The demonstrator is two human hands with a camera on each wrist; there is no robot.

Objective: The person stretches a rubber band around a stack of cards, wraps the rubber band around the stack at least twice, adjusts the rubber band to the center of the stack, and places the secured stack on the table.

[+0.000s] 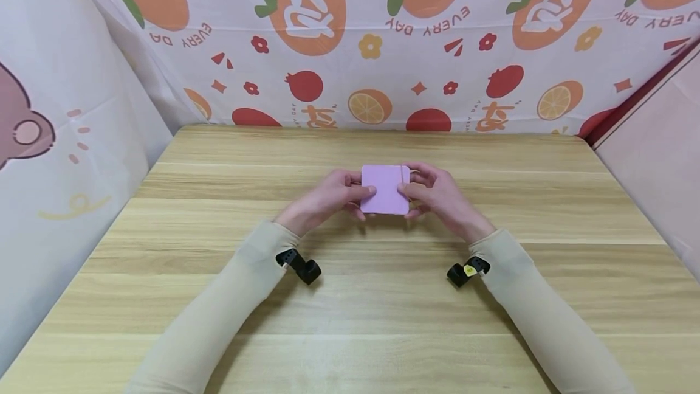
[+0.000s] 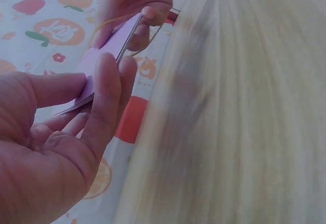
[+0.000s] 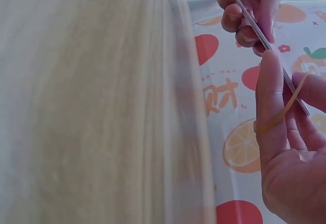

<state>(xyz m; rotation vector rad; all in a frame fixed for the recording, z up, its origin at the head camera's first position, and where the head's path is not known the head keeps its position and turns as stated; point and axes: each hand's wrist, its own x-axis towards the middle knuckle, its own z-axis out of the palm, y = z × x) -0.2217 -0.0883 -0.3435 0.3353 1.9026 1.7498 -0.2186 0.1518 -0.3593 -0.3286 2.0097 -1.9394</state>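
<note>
A thin lilac square stack of cards is held up over the table, flat face toward the head camera. At its left edge my left hand grips it, thumb on the face and fingers behind. My right hand holds the right edge the same way. A tan rubber band runs across a finger of my right hand and over the stack's edge, seen in the right wrist view. In the head view the band shows as a thin line near the stack's right side. Layered edges of the stack show in the left wrist view.
The wood-grain table spreads beneath both forearms. Behind it hangs a white cloth with fruit prints, and another cloth hangs at the left. Black wrist cameras are strapped over beige sleeves.
</note>
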